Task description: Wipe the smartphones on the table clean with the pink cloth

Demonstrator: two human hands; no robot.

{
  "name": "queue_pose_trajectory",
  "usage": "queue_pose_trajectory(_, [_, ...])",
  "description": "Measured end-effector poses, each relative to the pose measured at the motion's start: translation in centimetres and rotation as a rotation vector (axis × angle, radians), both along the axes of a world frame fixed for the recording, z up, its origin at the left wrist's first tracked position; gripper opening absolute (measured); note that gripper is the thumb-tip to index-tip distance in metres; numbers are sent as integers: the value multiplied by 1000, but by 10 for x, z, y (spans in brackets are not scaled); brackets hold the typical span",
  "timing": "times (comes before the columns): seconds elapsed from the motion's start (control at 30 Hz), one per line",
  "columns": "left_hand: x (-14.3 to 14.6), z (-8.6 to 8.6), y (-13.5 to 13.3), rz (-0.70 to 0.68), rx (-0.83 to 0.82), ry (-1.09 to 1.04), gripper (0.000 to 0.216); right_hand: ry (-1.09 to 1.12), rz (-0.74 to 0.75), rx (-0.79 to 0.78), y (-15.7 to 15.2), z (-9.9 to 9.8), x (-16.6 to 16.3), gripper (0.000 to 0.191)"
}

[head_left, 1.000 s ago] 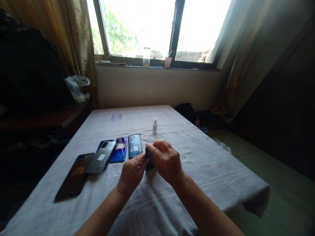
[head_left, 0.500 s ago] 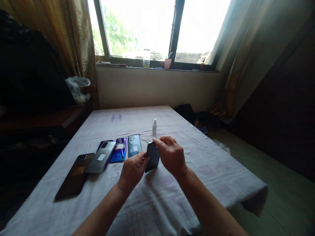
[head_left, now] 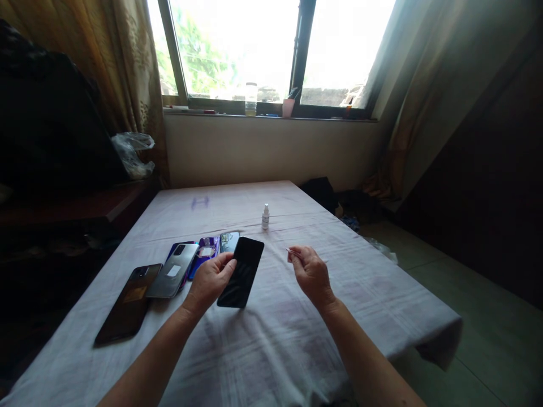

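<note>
My left hand [head_left: 208, 281] grips a black smartphone [head_left: 242, 272] by its left edge, thumb on the front and the dark screen towards me. The phone is tilted, and its lower end is close to the cloth. To the right, apart from the phone, my right hand [head_left: 313, 277] is closed in a pinch on a thin pale stick [head_left: 292, 251]; its exact kind is too small to tell. Just left of my left hand lie a silver phone [head_left: 172, 277], a purple-blue phone [head_left: 206, 247] and a blue phone [head_left: 229, 242], partly covered by the held one.
A dark brown phone [head_left: 127, 308] lies at the left of the cloth-covered table [head_left: 365, 316]. Beyond my hands a small white bottle [head_left: 265, 217] stands upright. On the window sill are a jar [head_left: 250, 100] and a pink cup [head_left: 288, 107]. A plastic bag [head_left: 133, 158] sits at the left.
The black phone has turned from nearly edge-on to screen-facing and shifted left with my left hand. My right hand has moved away from its top edge to the right, showing the thin stick.
</note>
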State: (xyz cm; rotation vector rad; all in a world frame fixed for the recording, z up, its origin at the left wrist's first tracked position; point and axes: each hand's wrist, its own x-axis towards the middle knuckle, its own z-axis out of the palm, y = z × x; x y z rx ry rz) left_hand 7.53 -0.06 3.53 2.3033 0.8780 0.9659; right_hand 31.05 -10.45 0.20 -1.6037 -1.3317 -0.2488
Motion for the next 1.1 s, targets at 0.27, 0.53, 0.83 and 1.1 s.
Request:
queue_pose_trajectory(0.27, [19, 9, -23, -39, 379, 176, 23, 96, -13, -70, -4, -25, 11, 19])
queue_pose_trajectory(0.53, [26, -31, -63, -260, 651, 267, 20, 170, 113, -158, -14, -30, 22, 17])
queue_pose_trajectory(0.83, [-4, -55, -53, -305, 788, 313, 28, 3, 416, -329, -36, -22, 9, 20])
queue_pose_trajectory(1.1, [-11, -61, -49, -259, 581, 315, 20, -312, 472, -304, -40, -27, 5, 22])
